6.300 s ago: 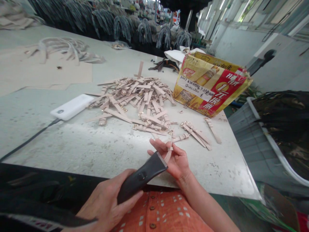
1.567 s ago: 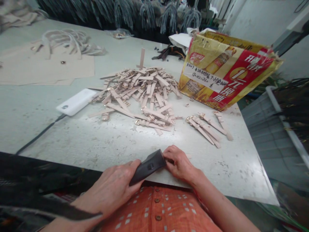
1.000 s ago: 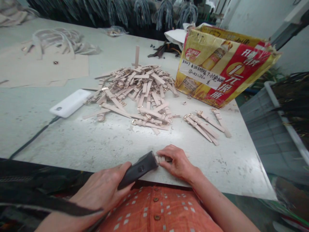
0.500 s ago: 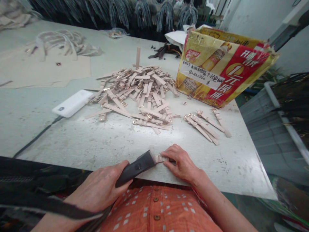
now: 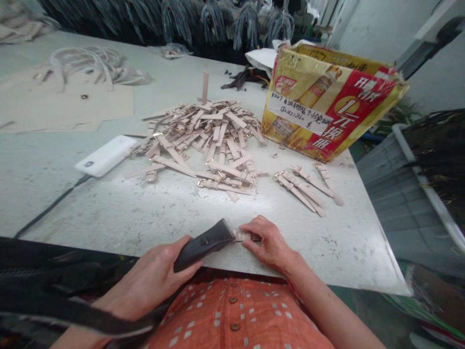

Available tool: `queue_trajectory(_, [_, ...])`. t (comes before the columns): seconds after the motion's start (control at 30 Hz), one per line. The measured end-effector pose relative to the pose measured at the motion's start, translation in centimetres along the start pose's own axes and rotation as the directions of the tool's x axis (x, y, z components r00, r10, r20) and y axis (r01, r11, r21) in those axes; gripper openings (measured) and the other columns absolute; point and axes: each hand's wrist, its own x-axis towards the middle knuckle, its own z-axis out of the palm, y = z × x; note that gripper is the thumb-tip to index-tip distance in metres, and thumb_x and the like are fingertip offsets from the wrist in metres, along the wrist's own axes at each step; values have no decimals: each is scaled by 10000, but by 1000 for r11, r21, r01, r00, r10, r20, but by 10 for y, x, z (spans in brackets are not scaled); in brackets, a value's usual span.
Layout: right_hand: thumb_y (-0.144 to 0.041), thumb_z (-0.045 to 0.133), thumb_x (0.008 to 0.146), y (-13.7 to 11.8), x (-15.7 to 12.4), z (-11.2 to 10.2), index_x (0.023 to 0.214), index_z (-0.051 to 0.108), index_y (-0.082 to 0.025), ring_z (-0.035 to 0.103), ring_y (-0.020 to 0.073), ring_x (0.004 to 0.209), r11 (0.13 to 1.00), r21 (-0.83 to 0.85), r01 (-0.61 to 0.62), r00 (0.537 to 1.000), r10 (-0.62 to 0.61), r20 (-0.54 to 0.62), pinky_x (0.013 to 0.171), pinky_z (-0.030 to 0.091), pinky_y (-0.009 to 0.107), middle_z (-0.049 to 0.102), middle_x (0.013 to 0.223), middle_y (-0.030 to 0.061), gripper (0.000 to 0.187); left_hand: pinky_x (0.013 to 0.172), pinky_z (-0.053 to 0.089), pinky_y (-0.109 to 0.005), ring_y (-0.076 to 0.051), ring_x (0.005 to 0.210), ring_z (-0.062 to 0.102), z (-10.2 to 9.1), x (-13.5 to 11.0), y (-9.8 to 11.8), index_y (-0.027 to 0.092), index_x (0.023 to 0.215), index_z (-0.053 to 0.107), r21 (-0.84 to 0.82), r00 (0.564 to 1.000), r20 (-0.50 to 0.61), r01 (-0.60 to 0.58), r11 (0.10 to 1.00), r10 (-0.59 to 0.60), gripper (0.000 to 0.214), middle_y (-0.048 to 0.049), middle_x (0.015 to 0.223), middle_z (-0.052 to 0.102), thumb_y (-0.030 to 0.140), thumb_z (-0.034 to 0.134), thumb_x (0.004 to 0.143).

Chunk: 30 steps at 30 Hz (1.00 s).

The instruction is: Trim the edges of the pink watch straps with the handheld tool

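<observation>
My left hand (image 5: pixel 165 271) is wrapped round a black hair clipper (image 5: pixel 205 245), whose head points right. At the clipper's head lies a small beige buckle strap (image 5: pixel 242 235), partly hidden by fingers. My right hand (image 5: pixel 267 242) pinches this strap near the table's front edge. Further back, a heap of beige buckle straps (image 5: pixel 214 131) with gold-coloured buckles covers the middle of the table. To its right several more straps (image 5: pixel 301 189) lie apart in a loose group.
A yellow and red cardboard box (image 5: pixel 327 102) stands at the back right of the table (image 5: pixel 163 218). On the left lies a white power bank (image 5: pixel 105 156) with a black cable (image 5: pixel 51 208). Beige bag pieces (image 5: pixel 65 104) are at the far left. A grey bin (image 5: pixel 385 203) stands beyond the right edge.
The clipper in my left hand has tilted and risen slightly, its head still close to the strap. My right hand keeps its pinch. The whole view has shifted a little.
</observation>
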Motion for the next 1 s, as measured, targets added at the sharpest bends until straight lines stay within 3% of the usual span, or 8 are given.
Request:
queue_trajectory(0.13, [-97,830,922,3,-1,2,1224,858,-205,702,249,920,1000,21,-2,1000,3,-13,880,591,378,821,982,76,322,674,541,-330,-273,757,820,-5,-3,-13,271,1039,732,3,995,-77,59,998,-59,384,-14,792,834,602,550,972])
queue_trajectory(0.23, [-101,831,919,3,-2,3,1224,861,-206,704,252,922,1000,26,-1,1000,2,-16,885,594,383,821,981,78,324,701,575,-337,-281,782,829,-12,-12,-13,277,1043,752,18,996,-58,62,998,-61,361,-21,824,854,579,570,969])
queue_trajectory(0.43, [-124,807,947,1,-1,2,1325,832,-196,695,256,925,1000,25,-1,1000,0,16,892,585,386,804,970,77,386,778,587,-311,-263,864,861,-14,-22,27,304,1072,759,76,998,53,-22,997,18,260,-20,921,890,465,563,1015])
queue_trajectory(0.6, [-34,725,903,-2,-1,-8,1660,623,-216,709,273,1072,996,65,-54,993,47,109,988,600,425,816,1204,109,785,750,531,-320,-275,891,871,-11,-8,63,295,1101,720,177,973,232,-50,983,7,237,-44,993,896,417,527,1034])
queue_trajectory(0.77, [-38,720,958,-4,0,-18,1802,428,-272,709,285,1229,985,157,-66,983,37,182,1136,588,509,808,1316,105,923,762,543,-342,-300,913,874,-20,-1,63,282,1093,700,264,968,243,-8,965,-58,271,-81,1010,900,441,488,1035])
queue_trajectory(0.9, [-26,737,950,-2,1,-17,1811,410,-302,716,284,1220,984,164,-63,982,32,185,1126,599,511,809,1297,88,962,782,557,-384,-337,912,869,-30,-4,59,274,1062,698,351,958,267,8,936,-109,288,-107,988,894,451,474,1020])
queue_trajectory(1.0, [-32,744,950,-2,1,-15,1806,420,-305,724,285,1217,985,164,-57,984,27,176,1122,606,511,812,1303,86,955,770,549,-383,-326,868,856,-29,-3,63,282,1038,686,352,962,264,-28,935,-70,253,-84,904,873,431,482,1027])
